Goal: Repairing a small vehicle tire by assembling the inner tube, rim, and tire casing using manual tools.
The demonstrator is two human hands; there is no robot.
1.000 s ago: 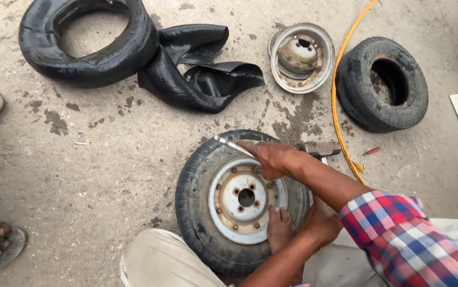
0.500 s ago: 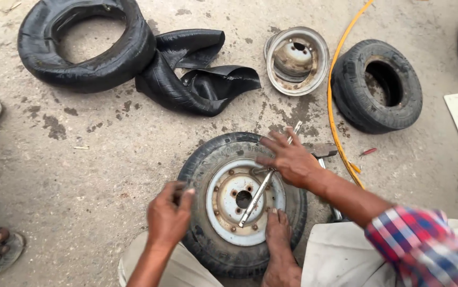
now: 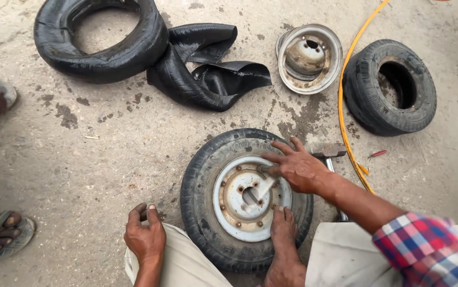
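Head view, right hand [image 3: 298,170] on wheel rim [image 3: 239,212]

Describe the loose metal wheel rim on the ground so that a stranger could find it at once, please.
Start from the tyre with a white rim under the person's right hand, near the bottom centre. Look up and slightly right, across the stained concrete, to the yellow hose; the loose rim lies just left of it. Unlike its black rubber neighbours, it is a bare, rusty silver metal bowl with no tyre on it.
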